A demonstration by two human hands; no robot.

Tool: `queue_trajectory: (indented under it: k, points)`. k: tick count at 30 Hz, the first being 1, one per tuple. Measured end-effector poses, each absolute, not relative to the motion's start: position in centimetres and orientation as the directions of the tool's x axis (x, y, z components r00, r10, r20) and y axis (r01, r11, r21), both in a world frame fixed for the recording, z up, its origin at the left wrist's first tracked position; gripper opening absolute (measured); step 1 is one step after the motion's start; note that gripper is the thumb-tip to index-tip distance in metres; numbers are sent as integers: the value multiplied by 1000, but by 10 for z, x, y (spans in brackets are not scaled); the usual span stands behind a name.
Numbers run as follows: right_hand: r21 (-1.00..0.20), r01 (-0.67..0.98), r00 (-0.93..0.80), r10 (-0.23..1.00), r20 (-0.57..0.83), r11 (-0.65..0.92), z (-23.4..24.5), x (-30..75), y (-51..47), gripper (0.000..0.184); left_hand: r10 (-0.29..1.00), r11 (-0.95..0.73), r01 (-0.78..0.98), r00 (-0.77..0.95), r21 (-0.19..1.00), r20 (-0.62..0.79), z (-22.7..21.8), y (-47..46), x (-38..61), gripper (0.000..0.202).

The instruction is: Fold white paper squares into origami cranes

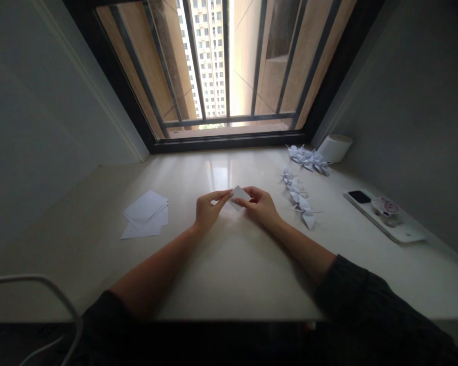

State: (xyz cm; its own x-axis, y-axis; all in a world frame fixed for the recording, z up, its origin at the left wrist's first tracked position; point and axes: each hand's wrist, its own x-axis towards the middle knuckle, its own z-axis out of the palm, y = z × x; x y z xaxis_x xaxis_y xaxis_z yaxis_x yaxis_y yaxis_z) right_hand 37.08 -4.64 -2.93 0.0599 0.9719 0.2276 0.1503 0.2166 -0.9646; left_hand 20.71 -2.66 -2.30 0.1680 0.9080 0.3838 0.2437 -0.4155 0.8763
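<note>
Between my two hands a small folded piece of white paper (pixel 238 193) is held up, one corner pointing away from me. My left hand (pixel 210 204) pinches its left edge between thumb and fingertips. On the other side, my right hand (pixel 260 202) grips the paper with the thumb across its near face. To the left lies a stack of white paper sheets (pixel 147 211). Folded paper cranes (pixel 298 195) stand in a row right of my right hand, and a further cluster of cranes (pixel 309 159) sits behind them.
A white cup-like container (pixel 335 147) stands at the back right corner. Near the right wall lies a phone (pixel 383 217) with a round grip on its back. The barred window (pixel 229 145) borders the ledge behind. A pale cable (pixel 66 300) loops at lower left.
</note>
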Motion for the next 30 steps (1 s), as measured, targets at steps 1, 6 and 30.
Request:
queue_trajectory:
  k: [1, 6, 30]
  points:
    - [-964, 146, 57, 971, 232, 222, -30, 371, -46, 40, 908, -415, 246, 171, 876, 382, -23, -27, 207, 28]
    - [-966, 91, 76, 965, 250, 243, -34, 371, -44, 37, 909, -411, 241, 184, 879, 374, -24, -26, 207, 28]
    - [-991, -17, 11, 991, 136, 136, -30, 376, -44, 39, 881, -464, 319, 262, 826, 393, -24, -26, 206, 32]
